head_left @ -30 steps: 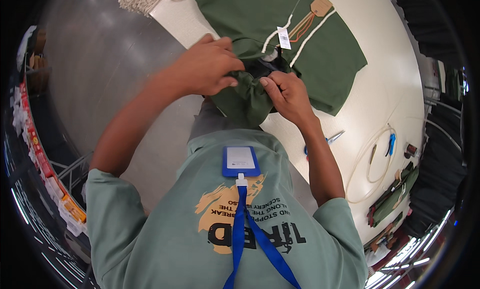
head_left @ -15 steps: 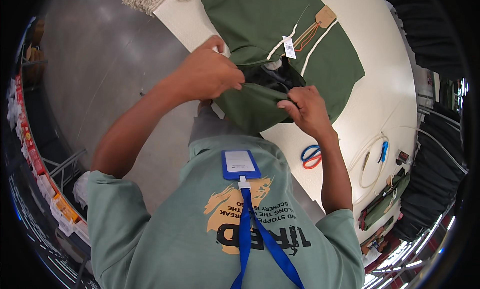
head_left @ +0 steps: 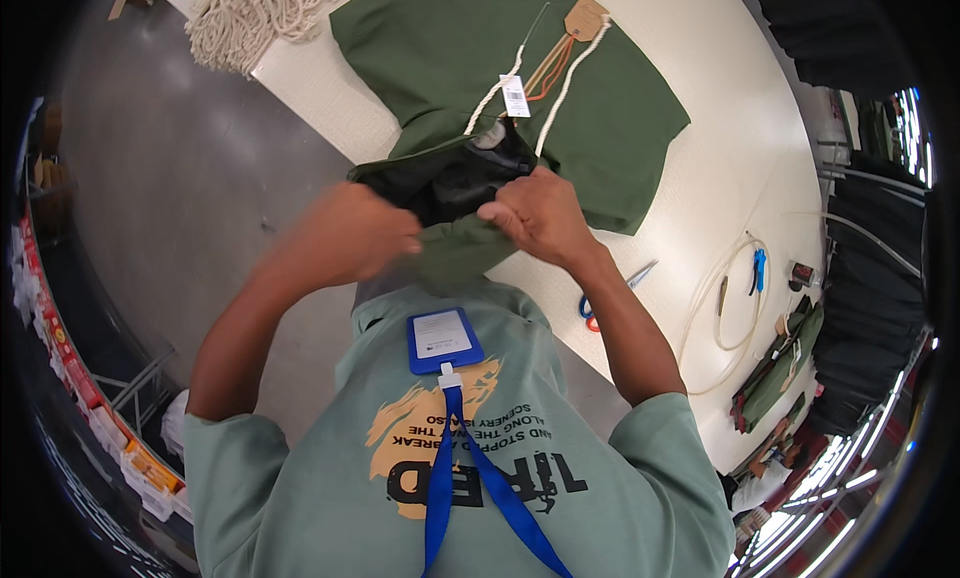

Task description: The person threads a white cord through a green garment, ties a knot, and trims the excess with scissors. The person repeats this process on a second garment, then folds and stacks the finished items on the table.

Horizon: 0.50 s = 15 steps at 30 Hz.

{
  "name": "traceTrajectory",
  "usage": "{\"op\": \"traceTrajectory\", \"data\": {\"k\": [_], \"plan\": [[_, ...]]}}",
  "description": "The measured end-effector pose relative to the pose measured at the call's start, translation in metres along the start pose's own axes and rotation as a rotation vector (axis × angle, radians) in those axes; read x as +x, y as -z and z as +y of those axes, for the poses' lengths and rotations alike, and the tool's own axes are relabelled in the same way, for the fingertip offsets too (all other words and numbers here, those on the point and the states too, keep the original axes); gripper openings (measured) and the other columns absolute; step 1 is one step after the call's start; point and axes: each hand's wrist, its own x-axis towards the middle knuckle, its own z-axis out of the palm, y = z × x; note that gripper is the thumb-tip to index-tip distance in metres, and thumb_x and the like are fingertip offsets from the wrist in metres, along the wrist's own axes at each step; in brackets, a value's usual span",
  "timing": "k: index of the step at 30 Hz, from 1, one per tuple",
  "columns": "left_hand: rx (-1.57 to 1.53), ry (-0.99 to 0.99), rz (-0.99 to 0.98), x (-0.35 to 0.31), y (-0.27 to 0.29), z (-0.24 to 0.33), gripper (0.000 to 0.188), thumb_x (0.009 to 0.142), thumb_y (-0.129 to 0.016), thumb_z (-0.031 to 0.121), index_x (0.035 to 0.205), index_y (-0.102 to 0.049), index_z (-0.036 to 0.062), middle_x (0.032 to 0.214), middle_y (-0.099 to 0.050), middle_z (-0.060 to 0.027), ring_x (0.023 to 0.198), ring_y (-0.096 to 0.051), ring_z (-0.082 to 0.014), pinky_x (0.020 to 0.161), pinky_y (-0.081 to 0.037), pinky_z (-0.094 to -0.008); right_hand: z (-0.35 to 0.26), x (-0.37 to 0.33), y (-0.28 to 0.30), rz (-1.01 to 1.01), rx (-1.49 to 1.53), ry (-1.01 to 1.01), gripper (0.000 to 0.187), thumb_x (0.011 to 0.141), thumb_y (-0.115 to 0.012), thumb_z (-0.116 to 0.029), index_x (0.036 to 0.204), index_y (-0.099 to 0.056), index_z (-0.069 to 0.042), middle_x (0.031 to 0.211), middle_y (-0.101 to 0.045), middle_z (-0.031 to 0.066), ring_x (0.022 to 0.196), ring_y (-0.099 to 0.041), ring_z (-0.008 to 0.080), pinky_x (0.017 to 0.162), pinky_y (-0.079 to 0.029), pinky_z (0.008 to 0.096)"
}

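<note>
Green shorts (head_left: 610,118) lie on the pale table, their dark-lined waist opening (head_left: 440,183) pulled wide toward me. White drawstring cords (head_left: 565,88), a brown hang tag (head_left: 586,18) and a white paper label (head_left: 514,96) rest on the front. My right hand (head_left: 540,213) is closed on the near edge of the waistband, thumb pointing inward. At the opening's left end, my left hand (head_left: 345,233) is blurred by motion; its fingers look curled round the waistband edge. Part of the near fabric hangs below the table edge, in front of my shirt.
Scissors (head_left: 640,276) with blue and red handles lie partly behind my right forearm. Farther right are a coiled pale cord (head_left: 690,318), a blue-handled tool (head_left: 759,271) and folded dark garments (head_left: 780,368). A bundle of cream cords (head_left: 255,18) sits at the table's far left.
Both hands and the waistband have shifted left in view, and the opening is stretched wider with more dark lining showing. The scissors' blades now show beyond my right forearm.
</note>
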Motion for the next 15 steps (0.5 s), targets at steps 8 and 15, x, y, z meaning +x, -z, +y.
{"op": "traceTrajectory", "data": {"k": [8, 15], "plan": [[-0.155, 0.165, 0.050, 0.006, -0.030, 0.012, 0.025, 0.089, -0.069, 0.022, 0.076, -0.060, 0.0028, 0.067, -0.057, -0.0194, 0.066, -0.055, -0.0426, 0.060, -0.042, -0.0491, 0.002, 0.002, -0.026, 0.081, 0.095, 0.031, 0.042, 0.092, -0.067, -0.036, 0.061, -0.055, -0.011, 0.058, -0.053, 0.0045, 0.057, -0.052, 0.0260, 0.063, -0.037, 0.0370], [0.023, 0.461, -0.184, -0.049, -0.044, 0.038, 0.019, 0.092, -0.065, 0.021, 0.086, -0.061, 0.0027, 0.072, -0.062, -0.0219, 0.073, -0.063, -0.0425, 0.062, -0.048, -0.0509, 0.054, 0.021, -0.031, 0.203, -0.051, 0.115, 0.033, 0.088, -0.073, -0.030, 0.067, -0.059, -0.008, 0.068, -0.056, 0.0071, 0.073, -0.056, 0.0272, 0.067, -0.042, 0.0409]]}}
